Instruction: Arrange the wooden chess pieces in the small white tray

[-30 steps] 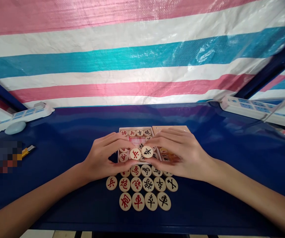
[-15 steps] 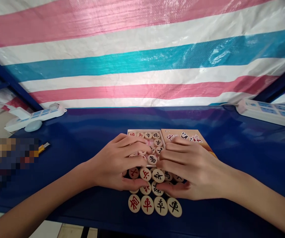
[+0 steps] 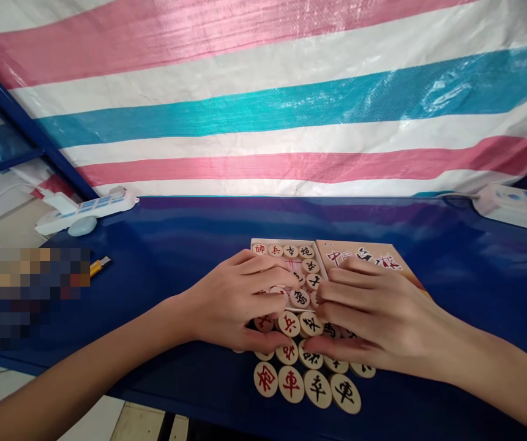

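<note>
A white open box (image 3: 286, 241) holds several round Chinese chess pieces marked with red or black characters. In front of it, more wooden pieces stand in rows, including a red-marked piece (image 3: 291, 384) and a black-marked piece (image 3: 318, 389) in the nearest row. My left hand (image 3: 240, 297) lies palm down over the box's left side, fingers stretched out, thumb apart above the rows. Over the box's right edge and the lid is my right hand (image 3: 382, 306), its fingers loosely bent and the thumb apart beside a black-marked piece (image 3: 311, 354). Both hands partly hide pieces.
The box's printed tan lid (image 3: 382, 250) lies against its right side. On the blue table (image 3: 190, 245) are a power strip (image 3: 93, 210) and pale mouse-like object (image 3: 82, 226) at left, with a yellow cutter (image 3: 99, 266) nearer. Another power strip (image 3: 511, 205) stands at right.
The view has turned left, so everything appears further right. My right thumb has shifted slightly, uncovering more pieces in the second row. My left hand keeps nearly the same pose.
</note>
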### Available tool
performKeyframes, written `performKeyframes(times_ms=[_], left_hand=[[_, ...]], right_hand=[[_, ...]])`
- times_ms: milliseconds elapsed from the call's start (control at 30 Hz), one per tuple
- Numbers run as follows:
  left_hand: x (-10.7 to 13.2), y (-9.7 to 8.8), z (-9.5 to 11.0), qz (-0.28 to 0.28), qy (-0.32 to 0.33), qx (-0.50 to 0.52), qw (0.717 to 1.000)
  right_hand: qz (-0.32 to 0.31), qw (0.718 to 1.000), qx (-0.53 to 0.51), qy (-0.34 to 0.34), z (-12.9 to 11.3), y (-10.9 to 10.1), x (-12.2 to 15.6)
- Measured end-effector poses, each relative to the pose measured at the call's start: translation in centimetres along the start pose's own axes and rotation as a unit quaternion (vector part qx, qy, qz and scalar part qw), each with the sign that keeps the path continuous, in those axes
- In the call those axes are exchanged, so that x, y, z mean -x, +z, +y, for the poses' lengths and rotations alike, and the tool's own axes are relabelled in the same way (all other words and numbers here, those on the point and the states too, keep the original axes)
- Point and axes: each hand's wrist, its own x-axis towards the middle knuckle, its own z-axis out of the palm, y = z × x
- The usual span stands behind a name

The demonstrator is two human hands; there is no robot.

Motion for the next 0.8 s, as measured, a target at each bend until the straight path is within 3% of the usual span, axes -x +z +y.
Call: performKeyframes(times_ms=[200, 467, 800], left_hand=[[0.0, -0.2, 0.0, -0.008, -0.024, 0.031, 0.999], [-0.2, -0.4, -0.2, 0.054, -0.067, 0.062, 0.994], [0.1, 0.2, -1.1, 0.062, -0.117, 0.049, 0.990]], right_hand=[[0.010, 1.000, -0.019, 0.009, 0.0, -0.3, 0.0], [0.013, 0.998, -0.051, 0.027, 0.0, -0.6, -0.4], [0.007, 0.999, -0.042, 0.024, 0.0, -0.5, -0.1]])
